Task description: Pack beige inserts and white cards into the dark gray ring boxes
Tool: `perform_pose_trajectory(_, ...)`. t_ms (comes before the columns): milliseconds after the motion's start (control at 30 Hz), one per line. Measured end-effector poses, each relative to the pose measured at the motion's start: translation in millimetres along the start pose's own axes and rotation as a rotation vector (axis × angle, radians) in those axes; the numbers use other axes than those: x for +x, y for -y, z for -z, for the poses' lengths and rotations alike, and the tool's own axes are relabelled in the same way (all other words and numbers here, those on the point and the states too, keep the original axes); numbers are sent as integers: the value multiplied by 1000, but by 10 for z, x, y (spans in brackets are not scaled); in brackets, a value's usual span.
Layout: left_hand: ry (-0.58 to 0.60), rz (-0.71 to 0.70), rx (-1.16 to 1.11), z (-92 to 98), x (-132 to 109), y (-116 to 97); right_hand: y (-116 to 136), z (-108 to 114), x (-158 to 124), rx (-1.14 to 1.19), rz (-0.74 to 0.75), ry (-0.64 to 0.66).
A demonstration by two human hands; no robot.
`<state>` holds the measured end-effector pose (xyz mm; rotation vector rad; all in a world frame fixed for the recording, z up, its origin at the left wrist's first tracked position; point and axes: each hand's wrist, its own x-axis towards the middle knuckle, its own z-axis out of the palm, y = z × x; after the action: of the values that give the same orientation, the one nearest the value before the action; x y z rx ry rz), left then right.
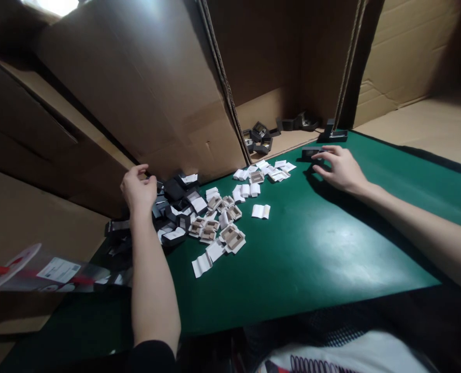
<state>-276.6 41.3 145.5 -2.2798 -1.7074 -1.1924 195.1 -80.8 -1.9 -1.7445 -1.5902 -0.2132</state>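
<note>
My left hand [139, 190] is raised at the left edge of a pile of black boxes [176, 189]. Its thumb and bent fingers are apart, with nothing visible between them. My right hand [341, 170] reaches to a small black box [310, 153] on the green table [312, 243]. The fingertips overlap the box's right end, while a gap shows between thumb and forefinger; whether they press on it is hard to tell. Many black boxes in the pile lie open with white linings. Beside them are scattered white folded papers [260, 211] and small cardboard inserts [232, 238].
Cardboard panels [148, 88] rise behind the table. Several open black boxes [260, 137] lie in a cardboard compartment, and another black box [333, 134] stands at the panel's edge. A clear plastic container [59, 269] with a label and red parts lies at the left.
</note>
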Motion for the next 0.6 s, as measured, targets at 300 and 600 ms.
perform_pose_trajectory(300, 457, -392, -83, -735, -510, -1191, 89, 51, -21, -126, 36, 125)
perform_pose_trajectory(600, 687, -522, 207, -1282, -927, -1257, -36, 160, 53, 23, 163, 223)
